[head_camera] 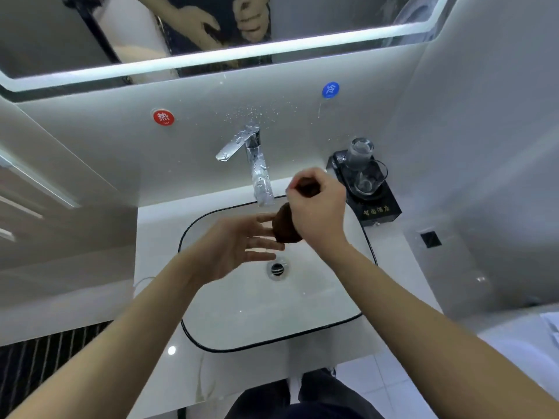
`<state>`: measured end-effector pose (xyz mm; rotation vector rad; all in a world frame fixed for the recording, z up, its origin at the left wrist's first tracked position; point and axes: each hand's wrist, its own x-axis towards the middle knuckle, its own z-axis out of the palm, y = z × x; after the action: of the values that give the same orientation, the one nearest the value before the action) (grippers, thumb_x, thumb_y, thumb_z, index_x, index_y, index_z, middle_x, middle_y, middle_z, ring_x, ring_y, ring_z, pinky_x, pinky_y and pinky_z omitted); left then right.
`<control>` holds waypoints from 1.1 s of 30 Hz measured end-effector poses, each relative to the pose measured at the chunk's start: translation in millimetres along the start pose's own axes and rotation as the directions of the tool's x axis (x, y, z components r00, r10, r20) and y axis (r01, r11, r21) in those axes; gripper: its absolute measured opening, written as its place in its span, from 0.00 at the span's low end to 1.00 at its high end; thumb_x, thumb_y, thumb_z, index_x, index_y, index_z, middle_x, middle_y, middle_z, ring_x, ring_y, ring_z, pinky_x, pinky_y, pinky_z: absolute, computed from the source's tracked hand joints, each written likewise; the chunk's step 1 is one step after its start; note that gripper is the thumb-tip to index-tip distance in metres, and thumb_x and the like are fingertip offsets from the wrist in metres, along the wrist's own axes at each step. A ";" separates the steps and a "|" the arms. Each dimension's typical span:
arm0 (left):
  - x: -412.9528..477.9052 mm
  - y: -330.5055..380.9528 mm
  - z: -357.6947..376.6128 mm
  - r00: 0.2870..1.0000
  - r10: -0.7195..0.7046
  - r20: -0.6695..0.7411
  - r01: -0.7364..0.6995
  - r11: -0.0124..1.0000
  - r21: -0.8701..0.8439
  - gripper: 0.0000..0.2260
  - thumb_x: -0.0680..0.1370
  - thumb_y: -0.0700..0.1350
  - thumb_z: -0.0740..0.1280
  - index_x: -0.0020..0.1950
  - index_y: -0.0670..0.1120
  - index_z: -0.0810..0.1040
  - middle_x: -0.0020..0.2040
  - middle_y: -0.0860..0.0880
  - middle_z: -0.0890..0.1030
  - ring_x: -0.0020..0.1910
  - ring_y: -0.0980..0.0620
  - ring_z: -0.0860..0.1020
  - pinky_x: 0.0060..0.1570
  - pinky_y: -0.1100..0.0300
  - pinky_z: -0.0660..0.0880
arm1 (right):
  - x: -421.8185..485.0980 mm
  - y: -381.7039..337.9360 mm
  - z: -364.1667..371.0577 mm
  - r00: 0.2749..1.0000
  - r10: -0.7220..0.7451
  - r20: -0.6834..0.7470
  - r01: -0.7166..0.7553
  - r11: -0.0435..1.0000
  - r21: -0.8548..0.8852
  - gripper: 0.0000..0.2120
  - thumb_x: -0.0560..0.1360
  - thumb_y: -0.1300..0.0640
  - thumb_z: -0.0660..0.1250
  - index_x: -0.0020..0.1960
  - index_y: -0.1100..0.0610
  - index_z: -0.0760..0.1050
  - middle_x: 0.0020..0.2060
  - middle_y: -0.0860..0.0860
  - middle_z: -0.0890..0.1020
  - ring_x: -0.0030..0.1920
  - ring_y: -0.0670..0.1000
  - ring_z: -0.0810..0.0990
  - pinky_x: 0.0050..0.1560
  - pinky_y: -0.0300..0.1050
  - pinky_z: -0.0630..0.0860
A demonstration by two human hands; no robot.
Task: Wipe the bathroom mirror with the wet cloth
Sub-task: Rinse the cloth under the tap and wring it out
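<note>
A brown wet cloth (286, 226) is bunched in a wad above the white sink (230, 328). My right hand (317, 207) is clenched around it, with cloth showing above and below the fist. My left hand (239, 244) is open just left of the cloth, fingers spread and fingertips touching its lower end. The bathroom mirror (332, 13) runs along the top of the view with a lit strip along its lower edge, and it reflects both hands.
A chrome faucet (252, 155) stands behind the basin, its spout over the sink near my right hand. A black tray (378, 208) with glass cups sits on the counter to the right. Red and blue round stickers mark the wall. The drain (276, 269) lies below my hands.
</note>
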<state>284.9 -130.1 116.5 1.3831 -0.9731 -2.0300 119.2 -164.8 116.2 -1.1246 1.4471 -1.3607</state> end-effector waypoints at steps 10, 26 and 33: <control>-22.2 0.7 -13.0 0.559 0.673 0.484 -0.400 -0.293 0.868 0.32 0.80 0.56 0.65 0.81 0.48 0.61 0.72 0.47 0.75 0.65 0.45 0.77 0.64 0.51 0.76 | 8.0 -28.5 -34.0 0.626 0.660 0.417 -0.777 0.476 0.413 0.16 0.77 0.66 0.60 0.31 0.57 0.72 0.30 0.52 0.74 0.30 0.52 0.75 0.37 0.45 0.74; -29.6 30.7 42.1 0.143 0.859 0.491 -0.611 -0.313 0.727 0.31 0.69 0.56 0.78 0.63 0.43 0.70 0.67 0.39 0.77 0.67 0.39 0.77 0.69 0.37 0.70 | -27.1 -68.4 -22.7 0.679 0.464 0.569 -0.735 0.430 0.525 0.13 0.76 0.56 0.66 0.34 0.58 0.79 0.30 0.53 0.80 0.32 0.49 0.79 0.41 0.41 0.77; -30.0 58.3 55.4 0.060 0.903 0.425 -0.718 -0.257 0.647 0.06 0.71 0.38 0.72 0.44 0.35 0.84 0.47 0.42 0.85 0.48 0.43 0.85 0.47 0.49 0.81 | -34.1 -71.3 8.1 0.715 0.426 0.554 -0.683 0.261 0.682 0.10 0.73 0.59 0.61 0.32 0.55 0.68 0.26 0.49 0.71 0.26 0.49 0.76 0.29 0.39 0.76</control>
<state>244.5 -129.0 192.3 0.6042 -2.0407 -0.1821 140.3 -134.7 186.7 -0.0253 0.6148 -1.0743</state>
